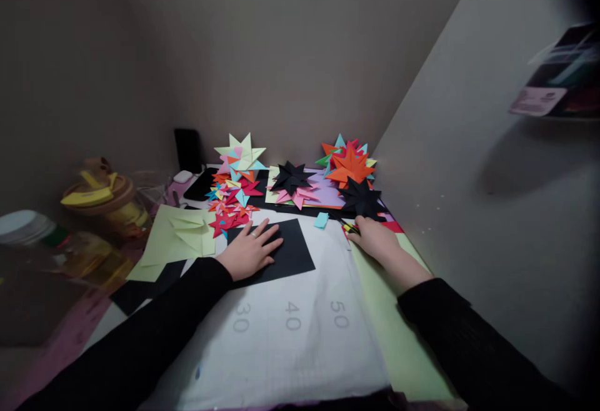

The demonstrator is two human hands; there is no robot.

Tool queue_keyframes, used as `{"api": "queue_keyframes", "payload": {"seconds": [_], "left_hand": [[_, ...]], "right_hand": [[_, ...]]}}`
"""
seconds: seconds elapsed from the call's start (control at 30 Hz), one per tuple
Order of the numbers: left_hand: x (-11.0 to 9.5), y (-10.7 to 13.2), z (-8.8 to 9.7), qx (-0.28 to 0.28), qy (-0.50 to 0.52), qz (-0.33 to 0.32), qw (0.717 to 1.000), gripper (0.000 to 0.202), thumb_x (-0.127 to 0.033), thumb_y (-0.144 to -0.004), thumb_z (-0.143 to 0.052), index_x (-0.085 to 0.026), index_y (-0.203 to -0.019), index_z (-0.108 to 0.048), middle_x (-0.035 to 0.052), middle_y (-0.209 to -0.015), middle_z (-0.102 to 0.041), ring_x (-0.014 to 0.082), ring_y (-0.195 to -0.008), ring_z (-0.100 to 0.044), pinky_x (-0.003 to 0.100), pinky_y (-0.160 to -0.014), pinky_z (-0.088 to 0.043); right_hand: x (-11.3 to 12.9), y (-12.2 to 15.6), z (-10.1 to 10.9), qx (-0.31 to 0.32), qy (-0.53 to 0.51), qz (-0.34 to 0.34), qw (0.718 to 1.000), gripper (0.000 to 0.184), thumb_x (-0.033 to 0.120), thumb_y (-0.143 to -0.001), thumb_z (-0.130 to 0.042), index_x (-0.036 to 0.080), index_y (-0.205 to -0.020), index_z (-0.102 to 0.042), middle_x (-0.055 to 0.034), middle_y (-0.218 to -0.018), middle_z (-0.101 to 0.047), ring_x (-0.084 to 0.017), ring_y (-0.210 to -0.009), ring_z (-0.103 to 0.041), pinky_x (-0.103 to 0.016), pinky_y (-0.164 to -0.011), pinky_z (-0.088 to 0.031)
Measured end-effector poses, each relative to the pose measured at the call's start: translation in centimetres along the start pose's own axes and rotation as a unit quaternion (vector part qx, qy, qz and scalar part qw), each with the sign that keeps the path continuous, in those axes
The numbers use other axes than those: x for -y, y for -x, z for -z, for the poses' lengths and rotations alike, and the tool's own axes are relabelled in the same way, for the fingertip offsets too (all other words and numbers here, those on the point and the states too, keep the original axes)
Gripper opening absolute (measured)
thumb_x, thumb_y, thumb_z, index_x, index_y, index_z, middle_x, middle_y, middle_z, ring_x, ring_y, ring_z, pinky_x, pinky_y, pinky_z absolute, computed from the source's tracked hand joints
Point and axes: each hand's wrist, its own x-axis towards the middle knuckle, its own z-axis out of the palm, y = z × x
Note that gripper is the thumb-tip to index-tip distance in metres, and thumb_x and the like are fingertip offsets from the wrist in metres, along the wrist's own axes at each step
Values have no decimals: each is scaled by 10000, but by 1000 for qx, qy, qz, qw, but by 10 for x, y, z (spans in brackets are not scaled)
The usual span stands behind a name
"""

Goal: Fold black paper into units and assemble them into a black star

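A sheet of black paper (293, 248) lies on the white work surface, and my left hand (250, 250) rests flat on it with fingers spread. A ring shows on one finger. My right hand (375, 239) is at the right, fingers curled down round a slim black-and-yellow tool (349, 228) whose kind I cannot make out. Just beyond those fingers sits a black folded paper star (360, 198). Between the hands lies a small light-blue paper piece (321, 220).
Paper stars in several colours, such as an orange one (351, 164) and a pale-green one (241, 150), line the back. Pale-green sheets (180, 233) lie left. A lidded cup (105, 202) and a white-capped bottle (35, 230) stand far left. Walls rise behind and right.
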Motion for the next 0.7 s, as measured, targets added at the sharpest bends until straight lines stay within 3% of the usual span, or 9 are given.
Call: {"api": "queue_keyframes", "payload": {"seconds": [0.1,0.17,0.23,0.3,0.37,0.43,0.53,0.63,0.7], "left_hand": [[-10,11,17,4,15,62,998,505,-435,-872,-496,-301,-1355,-436,96,-1498,-316,346,-1375,-243,565,-1068,-222],[-16,19,25,49,46,109,992,578,-440,-835,-553,-292,-1375,-409,108,-1484,-341,357,-1349,-301,543,-1043,-291],[-21,24,27,88,71,137,984,651,-427,-796,-610,-297,-1391,-381,104,-1503,-302,365,-1360,-274,537,-1036,-311],[-23,26,23,110,99,152,977,682,-404,-779,-638,-307,-1397,-367,93,-1523,-249,358,-1380,-224,532,-1043,-307],[-22,27,17,114,135,159,971,697,-393,-765,-659,-309,-1394,-372,92,-1529,-229,347,-1392,-190,524,-1048,-305],[-19,26,11,102,172,153,968,717,-400,-734,-693,-311,-1381,-397,97,-1523,-242,340,-1398,-176,521,-1051,-300],[-14,27,5,68,225,121,964,694,-420,-701,-724,-314,-1336,-467,95,-1491,-326,332,-1388,-219,521,-1061,-286],[-12,30,2,13,279,101,955,568,-423,-761,-668,-289,-1293,-524,93,-1451,-401,306,-1360,-299,491,-1071,-295],[-11,33,0,-63,298,131,944,494,-389,-820,-601,-267,-1293,-525,94,-1462,-382,285,-1363,-298,467,-1088,-283]], "right_hand": [[16,6,3,-30,-71,28,997,212,330,-860,-503,142,-949,-541,-152,-996,-614,-262,-951,-609,-326,-725,-446],[35,13,3,-8,-244,71,967,197,293,-888,-434,166,-1022,-503,-115,-1019,-619,-205,-931,-622,-299,-745,-461],[56,17,0,82,-435,78,894,260,282,-872,-446,187,-1114,-428,-114,-1140,-583,-166,-932,-637,-266,-716,-485],[75,19,-3,137,-572,37,808,291,298,-874,-436,201,-1145,-392,-124,-1186,-556,-163,-965,-637,-266,-712,-495],[87,17,-7,160,-657,-7,737,334,325,-855,-461,202,-1154,-378,-116,-1124,-574,-165,-901,-650,-267,-666,-495],[93,13,-14,165,-701,-28,693,405,371,-804,-530,195,-1141,-389,-66,-942,-608,-155,-722,-638,-256,-573,-465],[98,10,-25,149,-722,-1,676,484,401,-662,-682,187,-1044,-475,44,-653,-543,-118,-519,-519,-233,-495,-384],[95,8,-36,113,-703,18,702,372,315,-566,-741,182,-855,-548,84,-514,-471,-94,-464,-433,-223,-483,-321],[88,6,-40,92,-681,6,727,280,277,-574,-713,181,-782,-551,79,-486,-476,-85,-440,-389,-223,-463,-275]]}}
